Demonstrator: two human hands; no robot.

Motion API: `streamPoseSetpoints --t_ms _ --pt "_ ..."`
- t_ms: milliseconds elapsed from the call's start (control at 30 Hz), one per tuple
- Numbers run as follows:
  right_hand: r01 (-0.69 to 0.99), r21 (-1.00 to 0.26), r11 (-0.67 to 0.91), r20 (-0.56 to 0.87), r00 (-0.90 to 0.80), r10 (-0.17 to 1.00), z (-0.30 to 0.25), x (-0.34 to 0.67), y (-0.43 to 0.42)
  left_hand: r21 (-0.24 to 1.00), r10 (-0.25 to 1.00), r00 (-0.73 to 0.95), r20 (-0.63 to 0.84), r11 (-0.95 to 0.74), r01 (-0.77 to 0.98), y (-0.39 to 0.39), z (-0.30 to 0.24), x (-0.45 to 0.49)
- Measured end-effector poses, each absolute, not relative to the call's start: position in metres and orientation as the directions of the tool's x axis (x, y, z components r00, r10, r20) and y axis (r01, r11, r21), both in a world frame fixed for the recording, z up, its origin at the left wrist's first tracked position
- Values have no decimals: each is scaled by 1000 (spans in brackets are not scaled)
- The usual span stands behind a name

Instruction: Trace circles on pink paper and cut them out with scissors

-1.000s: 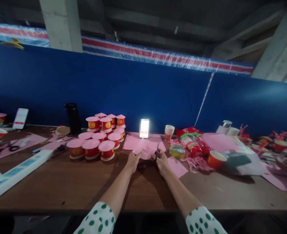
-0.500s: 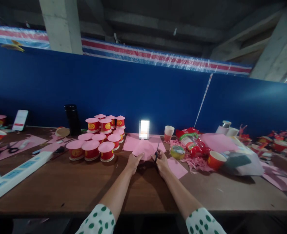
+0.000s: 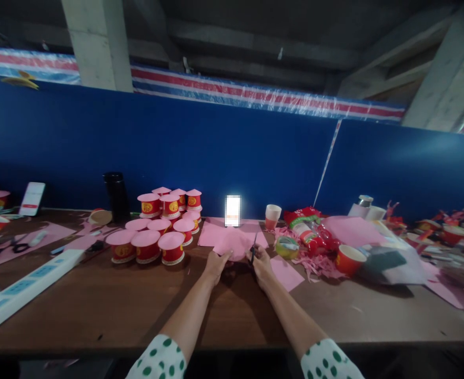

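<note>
Pinched in my left hand [image 3: 217,265] is a rounded piece of pink paper [image 3: 235,245], held just above the table. My right hand [image 3: 261,261] is closed round a pair of dark scissors [image 3: 253,250], with the blades pointing up and away along the paper's right edge. Behind the held piece lie flat pink sheets [image 3: 211,231]. A further pink sheet [image 3: 286,273] lies to the right of my right hand. Left of my hands stand several red paper cups with pink paper tops [image 3: 171,247], some of them stacked.
A lit phone [image 3: 232,210] stands against the blue partition [image 3: 224,147]. To the right are a white-and-pink cup [image 3: 272,217], a tape roll [image 3: 286,246], a red bag [image 3: 306,226], paper shreds [image 3: 319,265] and a red cup [image 3: 350,260]. A power strip [image 3: 30,289] and black flask [image 3: 116,197] are left.
The pink paper has turned slightly and sits a little lower between my hands. Both hands stay in nearly the same place, and the scissors remain at its right edge.
</note>
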State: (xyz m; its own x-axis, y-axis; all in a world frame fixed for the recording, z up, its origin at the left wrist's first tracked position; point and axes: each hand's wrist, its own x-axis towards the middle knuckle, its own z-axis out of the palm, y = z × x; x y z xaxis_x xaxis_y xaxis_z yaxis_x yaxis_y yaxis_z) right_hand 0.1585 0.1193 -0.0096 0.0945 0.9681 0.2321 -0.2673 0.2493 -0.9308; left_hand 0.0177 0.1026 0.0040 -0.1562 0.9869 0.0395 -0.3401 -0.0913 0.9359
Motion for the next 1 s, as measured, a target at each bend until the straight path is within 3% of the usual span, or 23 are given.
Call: streamPoseSetpoints --t_ms 1000 --pt "-269 -943 198 190 57 980 -10 158 118 928 988 -154 28 -83 -364 103 6 18"
